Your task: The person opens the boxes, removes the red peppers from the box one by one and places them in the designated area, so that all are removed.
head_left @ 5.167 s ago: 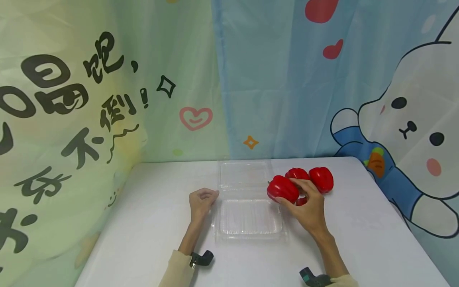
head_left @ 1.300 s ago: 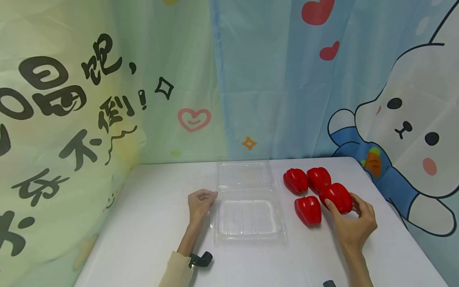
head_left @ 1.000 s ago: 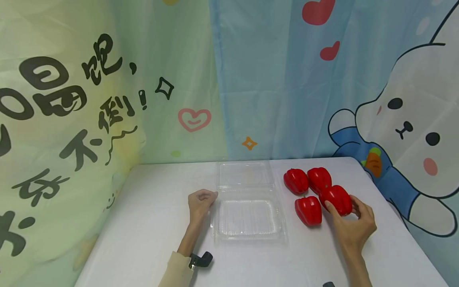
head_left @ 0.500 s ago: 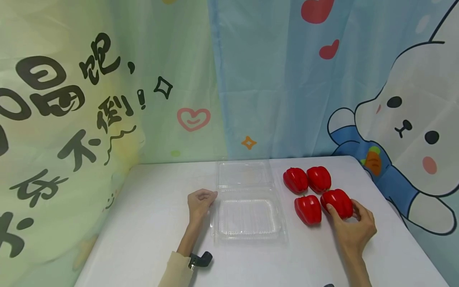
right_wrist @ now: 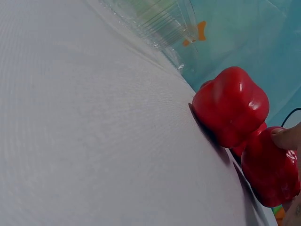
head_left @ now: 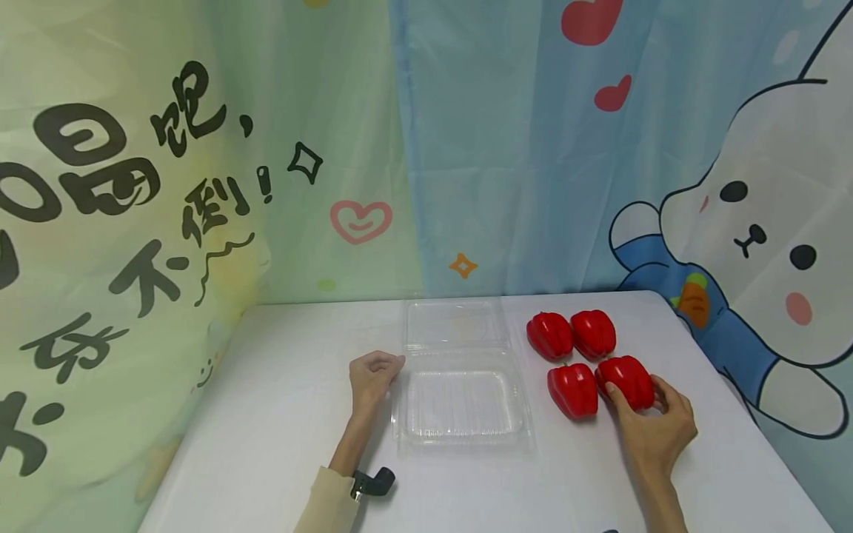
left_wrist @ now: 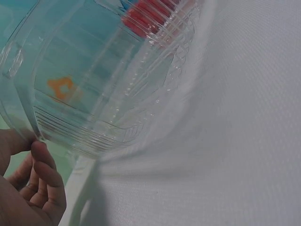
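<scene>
My left hand (head_left: 373, 377) pinches the left edge of a clear plastic clamshell container (head_left: 464, 403), which lies with its lid (head_left: 455, 324) folded back. The left wrist view shows thumb and fingertips of the hand (left_wrist: 40, 174) on the container's rim (left_wrist: 21, 89). My right hand (head_left: 656, 429) holds a glossy red bell pepper (head_left: 625, 382), thumb on its left side and fingers round its right. In the right wrist view this pepper (right_wrist: 268, 167) sits low by the table surface, beside another red bell pepper (right_wrist: 230, 106).
Two red bell peppers (head_left: 549, 336) stand side by side behind, right of the lid. One more bell pepper (head_left: 573, 391) lies between the container and the held one. Everything is on a white-covered table (head_left: 280, 444), with a printed curtain (head_left: 480, 148) behind its far edge.
Over five seconds my right hand has gone from beside the container to the right end of the pepper group. Lately its pepper has come slightly down and nearer. My left hand has stayed put.
</scene>
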Demonstrator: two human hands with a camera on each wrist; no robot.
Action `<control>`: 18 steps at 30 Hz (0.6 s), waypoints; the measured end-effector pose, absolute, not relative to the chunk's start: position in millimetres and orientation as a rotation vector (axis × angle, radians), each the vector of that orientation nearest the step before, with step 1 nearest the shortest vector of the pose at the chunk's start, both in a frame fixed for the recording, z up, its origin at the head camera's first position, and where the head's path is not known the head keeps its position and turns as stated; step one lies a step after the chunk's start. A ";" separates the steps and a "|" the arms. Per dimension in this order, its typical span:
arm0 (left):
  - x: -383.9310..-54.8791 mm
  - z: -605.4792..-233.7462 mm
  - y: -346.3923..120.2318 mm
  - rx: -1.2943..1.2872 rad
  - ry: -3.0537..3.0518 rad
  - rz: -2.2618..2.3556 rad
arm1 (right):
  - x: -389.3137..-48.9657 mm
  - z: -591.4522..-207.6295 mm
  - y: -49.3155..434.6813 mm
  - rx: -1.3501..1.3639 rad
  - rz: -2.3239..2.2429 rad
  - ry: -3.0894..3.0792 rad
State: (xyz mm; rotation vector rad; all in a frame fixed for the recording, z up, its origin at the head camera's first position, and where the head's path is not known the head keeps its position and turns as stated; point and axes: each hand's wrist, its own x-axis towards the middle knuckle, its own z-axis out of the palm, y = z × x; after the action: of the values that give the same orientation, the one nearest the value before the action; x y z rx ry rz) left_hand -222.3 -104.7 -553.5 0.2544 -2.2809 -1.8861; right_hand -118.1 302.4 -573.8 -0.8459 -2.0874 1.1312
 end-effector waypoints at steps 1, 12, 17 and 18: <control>-222.5 -553.5 -104.5 0.256 -2.282 -1.886 | -117.8 -573.6 302.5 -0.850 1.135 -2.092; -222.9 -553.7 -105.2 0.272 -2.287 -1.892 | -117.0 -573.2 303.0 -0.920 1.137 -2.127; -223.4 -553.5 -105.1 0.284 -2.297 -1.882 | -116.2 -572.3 300.7 -0.941 1.137 -2.145; -223.5 -553.5 -105.1 0.284 -2.298 -1.882 | -115.7 -572.2 300.1 -0.948 1.137 -2.148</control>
State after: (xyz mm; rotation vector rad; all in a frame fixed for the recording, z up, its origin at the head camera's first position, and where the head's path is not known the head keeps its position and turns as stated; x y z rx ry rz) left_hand -223.5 -105.1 -553.5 0.2839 -2.2976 -1.8824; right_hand -115.7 300.1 -572.2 -0.9478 -2.1477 1.1373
